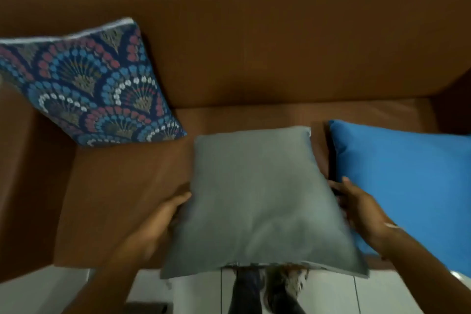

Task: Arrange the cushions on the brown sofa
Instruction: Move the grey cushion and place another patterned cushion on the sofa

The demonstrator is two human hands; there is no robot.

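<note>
1. Head view showed the plain grey square fabric cushion (257, 201) at 6 o'clock on the brown leather sofa (254, 58), overhanging its front edge.
2. Left hand (163, 216) and right hand (356, 209) each had a closed grip on opposite side edges.
3. Backrest lay toward 12 o'clock; both hands equally near.

Both forearms extend forward from the near edge. Left hand (163, 214) grips the left edge of the grey cushion (257, 199); right hand (362, 206) grips its right edge, fingers curled.
</note>
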